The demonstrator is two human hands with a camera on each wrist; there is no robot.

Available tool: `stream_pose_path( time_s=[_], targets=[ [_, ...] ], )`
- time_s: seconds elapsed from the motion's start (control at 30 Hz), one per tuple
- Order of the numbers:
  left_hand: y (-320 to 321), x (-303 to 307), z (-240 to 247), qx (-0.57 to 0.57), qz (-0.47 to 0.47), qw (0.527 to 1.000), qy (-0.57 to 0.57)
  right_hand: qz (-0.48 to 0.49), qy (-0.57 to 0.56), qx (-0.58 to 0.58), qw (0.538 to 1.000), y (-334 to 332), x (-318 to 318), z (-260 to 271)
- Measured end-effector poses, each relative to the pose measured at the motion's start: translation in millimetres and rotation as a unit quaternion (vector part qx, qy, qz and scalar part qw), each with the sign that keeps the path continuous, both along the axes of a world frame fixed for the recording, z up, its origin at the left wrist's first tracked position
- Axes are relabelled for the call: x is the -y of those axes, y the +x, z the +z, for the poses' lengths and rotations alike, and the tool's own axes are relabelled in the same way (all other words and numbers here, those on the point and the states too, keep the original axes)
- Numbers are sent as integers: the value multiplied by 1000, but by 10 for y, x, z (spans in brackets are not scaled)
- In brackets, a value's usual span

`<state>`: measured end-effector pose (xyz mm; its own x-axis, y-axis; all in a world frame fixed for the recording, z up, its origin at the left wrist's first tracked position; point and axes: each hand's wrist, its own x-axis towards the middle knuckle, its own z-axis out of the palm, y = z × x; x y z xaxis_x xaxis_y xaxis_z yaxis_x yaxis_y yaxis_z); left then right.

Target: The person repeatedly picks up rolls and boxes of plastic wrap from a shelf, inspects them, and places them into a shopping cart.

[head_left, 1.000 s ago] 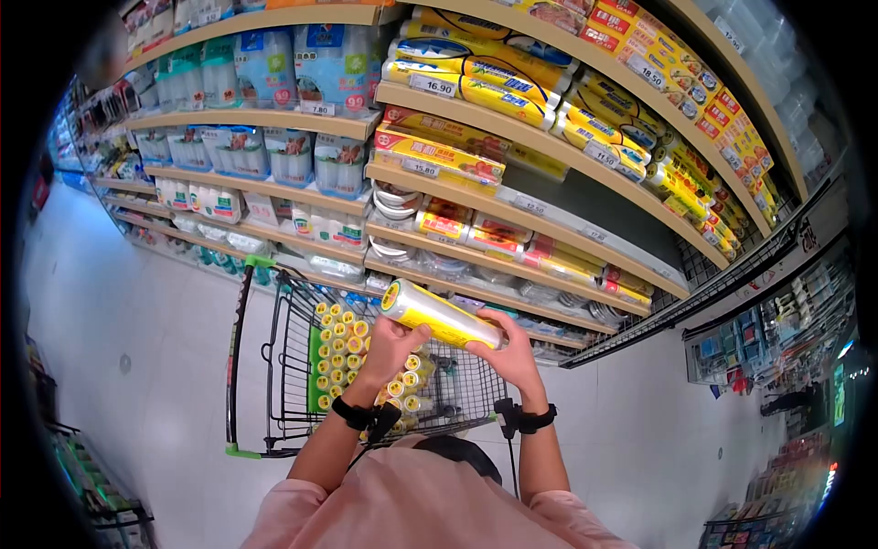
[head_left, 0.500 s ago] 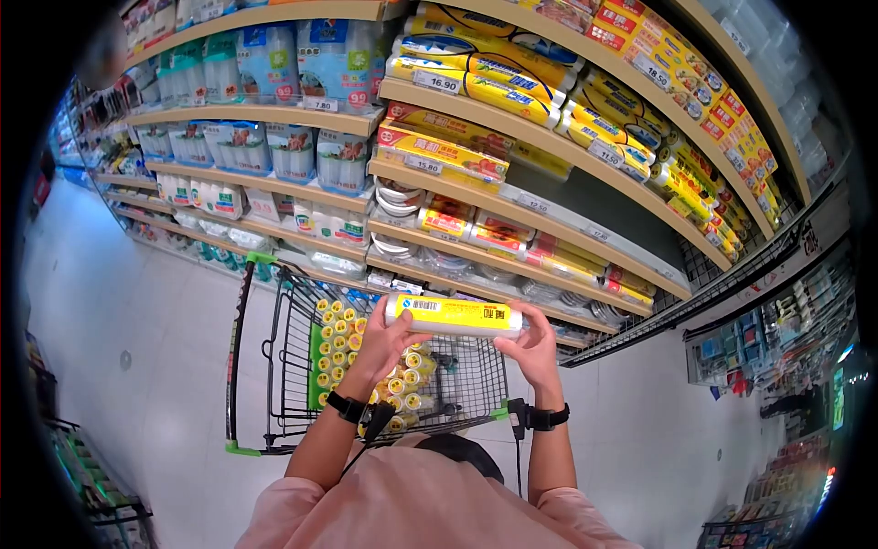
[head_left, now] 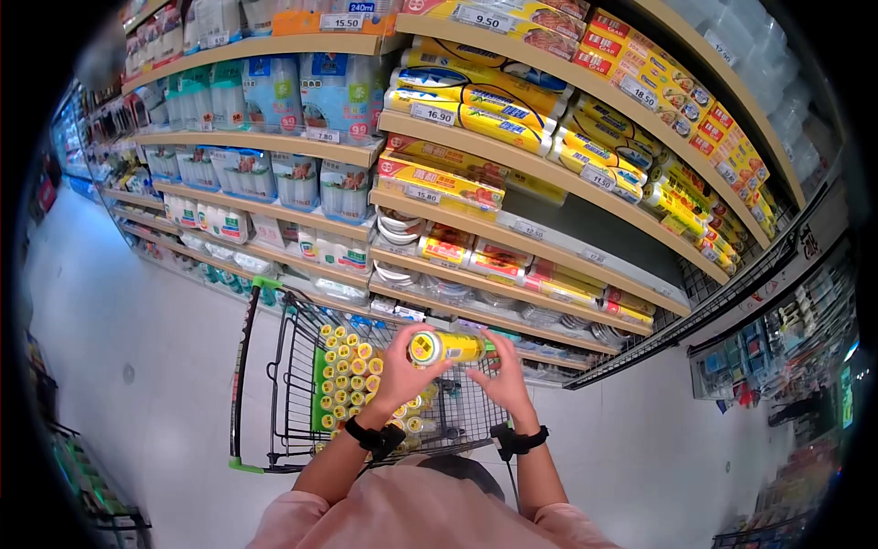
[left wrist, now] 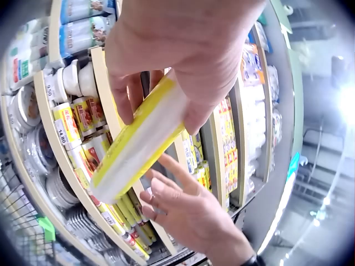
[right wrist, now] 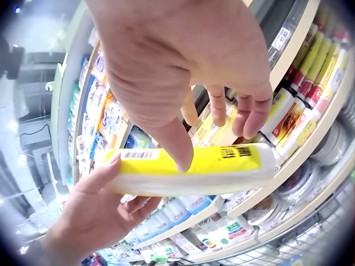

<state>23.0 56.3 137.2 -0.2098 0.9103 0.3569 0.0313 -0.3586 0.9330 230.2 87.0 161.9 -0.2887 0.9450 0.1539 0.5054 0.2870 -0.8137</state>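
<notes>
A white plastic roll with a yellow label is held above the shopping cart, its round yellow end turned toward the head camera. My left hand grips it near that end. The left wrist view shows the left thumb and fingers wrapped around the roll. Close by the roll's other end is my right hand, fingers spread and relaxed. From the right wrist, the thumb of the right hand overlaps the label, whose barcode is visible. Similar yellow-ended rolls stand packed in the cart.
The cart's green and black handle is at left. Ahead rise shelves with boxed wraps, yellow rolls, bowls and bagged cups. Grey floor extends to the left, and another goods rack stands at the right.
The roll has turned from lying crosswise with its label up to pointing one end at the head camera. My right hand has loosened from its end. The head view has tilted slightly upward.
</notes>
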Motion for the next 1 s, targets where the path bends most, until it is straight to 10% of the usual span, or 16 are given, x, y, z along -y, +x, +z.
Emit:
stream_pose_path(
  time_s=[0.23,0.47,0.67,1.0],
  targets=[
    [268,70,235,-203,-35,976,64,73,107,21,991,-184,13,-234],
    [177,102,243,-189,-100,977,16,11,-82,-242,967,-119,84,-175],
    [131,102,81,-320,21,947,-7,6,-138,-355,925,13,42,-107],
    [59,87,117,-189,81,977,53,117,-147,-477,858,133,51,-48]
  ],
)
